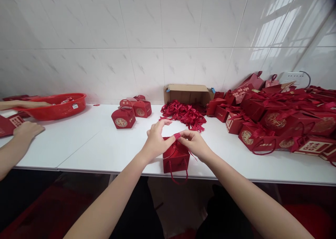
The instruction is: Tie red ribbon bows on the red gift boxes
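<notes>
A small red gift box [175, 162] with a cord handle hanging down its front stands near the table's front edge. Above its top, a red ribbon [177, 136] is pinched by my right hand [193, 143], and a thin end of it trails to the right. My left hand [158, 136] is at the box's upper left, its thumb against the ribbon and its other fingers raised and spread. Behind the box lies a heap of loose red ribbons [183, 114], spilling from a cardboard carton [189, 88] tipped on its side. The far side of the box is hidden by my hands.
Two red boxes [123, 118] stand left of centre. Many finished-looking red boxes [278, 120] are piled on the right, near a wall socket [291, 77]. At far left, a co-worker's hands [28, 129] are beside a red basin [59, 109] and a red box. A tiled wall bounds the white table [86, 141].
</notes>
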Demonstrator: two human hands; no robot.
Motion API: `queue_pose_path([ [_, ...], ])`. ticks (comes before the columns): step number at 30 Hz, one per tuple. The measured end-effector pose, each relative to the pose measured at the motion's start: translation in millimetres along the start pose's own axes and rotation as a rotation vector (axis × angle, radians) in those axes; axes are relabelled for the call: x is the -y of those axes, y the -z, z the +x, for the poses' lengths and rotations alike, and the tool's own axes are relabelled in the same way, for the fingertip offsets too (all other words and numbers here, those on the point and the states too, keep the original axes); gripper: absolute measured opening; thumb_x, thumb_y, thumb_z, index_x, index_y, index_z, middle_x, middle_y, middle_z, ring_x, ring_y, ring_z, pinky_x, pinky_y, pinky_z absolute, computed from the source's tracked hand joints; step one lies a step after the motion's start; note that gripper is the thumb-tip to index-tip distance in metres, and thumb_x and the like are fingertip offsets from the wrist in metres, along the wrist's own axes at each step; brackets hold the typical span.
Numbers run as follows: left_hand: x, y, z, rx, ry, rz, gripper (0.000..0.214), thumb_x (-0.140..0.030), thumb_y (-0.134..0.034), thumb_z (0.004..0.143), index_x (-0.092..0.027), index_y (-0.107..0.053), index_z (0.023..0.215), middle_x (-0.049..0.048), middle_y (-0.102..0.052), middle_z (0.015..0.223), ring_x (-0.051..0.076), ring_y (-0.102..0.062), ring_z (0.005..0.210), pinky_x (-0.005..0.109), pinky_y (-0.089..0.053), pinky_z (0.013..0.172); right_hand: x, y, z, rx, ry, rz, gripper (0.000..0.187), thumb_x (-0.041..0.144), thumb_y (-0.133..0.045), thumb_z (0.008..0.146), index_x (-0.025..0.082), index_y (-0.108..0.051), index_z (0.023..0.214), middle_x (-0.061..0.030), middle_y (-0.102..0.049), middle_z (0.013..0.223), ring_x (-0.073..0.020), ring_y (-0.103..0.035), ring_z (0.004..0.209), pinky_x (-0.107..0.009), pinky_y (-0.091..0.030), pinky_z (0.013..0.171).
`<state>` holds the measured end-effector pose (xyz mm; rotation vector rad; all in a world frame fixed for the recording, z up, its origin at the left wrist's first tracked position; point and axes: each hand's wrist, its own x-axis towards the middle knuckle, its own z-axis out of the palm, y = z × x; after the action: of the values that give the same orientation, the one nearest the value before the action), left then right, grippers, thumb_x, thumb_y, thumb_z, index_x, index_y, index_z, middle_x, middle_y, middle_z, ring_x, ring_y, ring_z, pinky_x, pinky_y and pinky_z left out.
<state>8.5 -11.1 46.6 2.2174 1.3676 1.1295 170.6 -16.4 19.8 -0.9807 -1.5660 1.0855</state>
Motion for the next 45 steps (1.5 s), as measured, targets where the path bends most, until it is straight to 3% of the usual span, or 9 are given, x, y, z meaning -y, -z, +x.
queue_pose_path([
  [6,30,27.6,-9,0.285,0.035,-0.236,0.04,-0.033,-0.062,0.072,-0.026,-0.055,0.11,0.0062,-0.053,0.124,0.026,-0.047,0.118,0.042,-0.039,0.096,-9,-11,-3,-0.002,0.108,-0.152,0.017,0.034,-0.057,0.079,0.02,-0.066,0.078,-0.0038,-0.061,0.087,-0.0157,-0.054,0.076,-0.03,-0.043,0.073],
  [9,45,27.8,-13,0.274,0.085,-0.26,0.039,-0.039,-0.063,0.072,-0.025,-0.054,0.108,0.0067,-0.054,0.12,0.025,-0.048,0.116,0.041,-0.04,0.096,-10,-11,-3,-0.007,0.062,-0.063,0.02,0.038,-0.053,0.081,0.02,-0.061,0.079,-0.0016,-0.062,0.079,-0.0156,-0.055,0.073,-0.03,-0.043,0.072],
  [13,63,13.7,-14,0.19,0.247,-0.279,0.032,-0.049,-0.059,0.073,-0.019,-0.054,0.085,0.0037,-0.059,0.09,0.02,-0.056,0.09,0.033,-0.045,0.08,-11,-9,-2,0.03,0.06,0.091,0.024,0.045,-0.053,0.082,0.021,-0.055,0.08,-0.0011,-0.062,0.076,-0.0153,-0.058,0.075,-0.03,-0.045,0.075],
  [21,64,19.1,-19,0.436,0.347,-0.445,0.039,-0.052,-0.056,0.075,-0.018,-0.051,0.056,-0.0027,-0.044,0.053,0.011,-0.044,0.053,0.025,-0.039,0.057,-12,-20,2,-0.096,0.013,-0.18,0.012,0.028,-0.05,0.081,0.02,-0.058,0.077,-0.001,-0.063,0.064,-0.0161,-0.059,0.063,-0.029,-0.045,0.066],
  [31,3,59.7,1,0.177,-0.094,0.116,0.024,-0.04,-0.056,0.078,-0.021,-0.072,0.08,0.0037,-0.066,0.077,0.018,-0.057,0.072,0.028,-0.043,0.065,-5,-26,7,-0.173,0.05,-0.447,0.014,0.02,-0.053,0.074,0.019,-0.066,0.071,-0.0036,-0.068,0.068,-0.0167,-0.058,0.062,-0.028,-0.042,0.062],
  [36,-7,40.2,35,0.222,-0.239,0.039,0.018,-0.034,-0.056,0.077,-0.019,-0.066,0.073,0.003,-0.063,0.081,0.018,-0.058,0.079,0.031,-0.045,0.074,-1,-21,0,0.003,0.088,-0.38,0.017,0.022,-0.052,0.076,0.017,-0.068,0.076,-0.0018,-0.068,0.07,-0.0147,-0.056,0.062,-0.026,-0.042,0.06],
  [39,-5,20.1,52,0.261,-0.255,0.047,0.015,-0.033,-0.059,0.076,-0.02,-0.065,0.076,0.0025,-0.064,0.085,0.019,-0.058,0.083,0.032,-0.045,0.078,-2,-20,-2,-0.034,0.06,-0.357,0.021,0.031,-0.053,0.079,0.016,-0.065,0.07,-0.0023,-0.066,0.066,-0.0136,-0.054,0.058,-0.025,-0.04,0.056],
  [43,2,8.4,51,-0.204,-0.188,0.27,0.021,-0.036,-0.066,0.072,-0.02,-0.062,0.084,0.0073,-0.061,0.099,0.028,-0.05,0.103,0.045,-0.037,0.092,-6,-21,0,-0.075,0.04,-0.266,0.033,0.036,-0.048,0.083,0.016,-0.055,0.058,-0.0016,-0.061,0.059,-0.0131,-0.053,0.057,-0.025,-0.039,0.057],
  [45,9,12.2,38,-0.297,-0.129,0.223,0.021,-0.039,-0.061,0.076,-0.018,-0.059,0.079,0.0071,-0.061,0.092,0.027,-0.051,0.099,0.044,-0.038,0.09,-7,-21,1,-0.061,0.02,-0.207,0.035,0.039,-0.047,0.083,0.017,-0.052,0.057,0.0,-0.058,0.057,-0.0123,-0.051,0.055,-0.024,-0.037,0.056],
])
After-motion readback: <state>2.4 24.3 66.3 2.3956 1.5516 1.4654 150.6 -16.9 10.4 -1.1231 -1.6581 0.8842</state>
